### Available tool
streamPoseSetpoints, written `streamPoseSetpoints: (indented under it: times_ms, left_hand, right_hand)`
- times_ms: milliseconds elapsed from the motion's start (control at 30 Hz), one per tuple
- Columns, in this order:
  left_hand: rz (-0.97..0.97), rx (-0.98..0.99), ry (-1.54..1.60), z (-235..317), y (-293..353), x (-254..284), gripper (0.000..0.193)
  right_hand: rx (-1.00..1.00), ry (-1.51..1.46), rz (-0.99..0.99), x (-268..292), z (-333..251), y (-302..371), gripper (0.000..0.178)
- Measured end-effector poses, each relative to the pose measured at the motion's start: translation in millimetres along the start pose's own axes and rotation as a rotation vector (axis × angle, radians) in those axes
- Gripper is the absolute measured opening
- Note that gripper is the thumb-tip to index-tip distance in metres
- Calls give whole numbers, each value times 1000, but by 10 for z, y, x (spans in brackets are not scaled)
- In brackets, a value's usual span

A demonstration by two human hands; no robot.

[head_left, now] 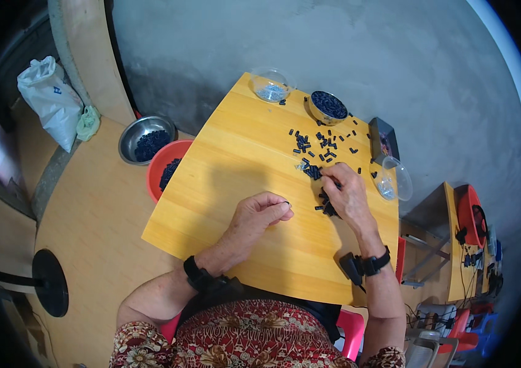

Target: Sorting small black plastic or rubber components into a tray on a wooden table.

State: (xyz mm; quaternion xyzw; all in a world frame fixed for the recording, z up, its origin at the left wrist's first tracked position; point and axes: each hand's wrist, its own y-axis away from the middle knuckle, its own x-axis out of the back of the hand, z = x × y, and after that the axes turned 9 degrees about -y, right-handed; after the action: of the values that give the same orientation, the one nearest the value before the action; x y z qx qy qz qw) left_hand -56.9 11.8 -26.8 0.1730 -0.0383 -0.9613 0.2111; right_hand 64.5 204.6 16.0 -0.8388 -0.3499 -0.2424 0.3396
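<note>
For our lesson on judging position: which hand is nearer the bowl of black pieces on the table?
Right. The right hand is on the bowl's near side, beside loose black pieces; the left hand is farther away, toward the bowl's near left.

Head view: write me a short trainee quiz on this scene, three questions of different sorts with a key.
1. Which is nearer the scattered black pieces: the left hand or the right hand?
2. True or false: the opaque bowl on the table is empty.
3. What colour is the basin beside the table's left edge? A) blue B) red C) green

Key:
1. The right hand.
2. False; dark pieces fill it.
3. B
</note>
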Motion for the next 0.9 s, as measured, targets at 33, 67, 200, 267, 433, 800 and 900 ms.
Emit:
streamPoseSetpoints:
  times_ms: [33,67,200,267,433,800,900]
  left_hand:
    - [11,-18,29,-17,-2,13,12]
    - [20,-35,59,-26,-3,24,12]
    - [27,-17,72,-16,-17,37,13]
    - [32,-7,40,6,-14,46,14]
    - [36,-68,43,8,-12,85,16]
    - [190,-51,41,109,-84,248,17]
    - [250,-55,40,166,-114,296,16]
  right_hand:
    - [104,87,-16,-75,28,-78,12]
    - [186,162,-39,-158,60,-147,13]
    - [347,385,-229,-378,76,-212,22]
    - [362,403,-246,-459,38,-117,24]
    - [338,340,-300,-498,-106,133,33]
    - [204,148,-138,-96,-107,191,17]
    - [227,150,-151,-108,-186,130,14]
